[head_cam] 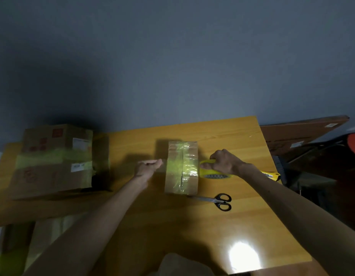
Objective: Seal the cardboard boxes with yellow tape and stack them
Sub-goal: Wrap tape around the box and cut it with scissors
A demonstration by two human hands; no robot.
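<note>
Wooden table (222,136) carries taped boxes (55,160) stacked far left and a small box (175,186) at centre, yellow tape (184,166) across its top. The left hand (147,168) meets its left side; blur hides whether it pinches the tape. The right hand (224,162) grips the tape roll (214,174) just right. Slack there could wrinkle the strip; scissors (218,201) lie near.

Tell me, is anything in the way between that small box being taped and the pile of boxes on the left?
Only the person's own left hand, just left of the small box. Beyond it, nothing visible lies on the table before the stacked boxes. The scissors and tape roll are on the other side.
</note>
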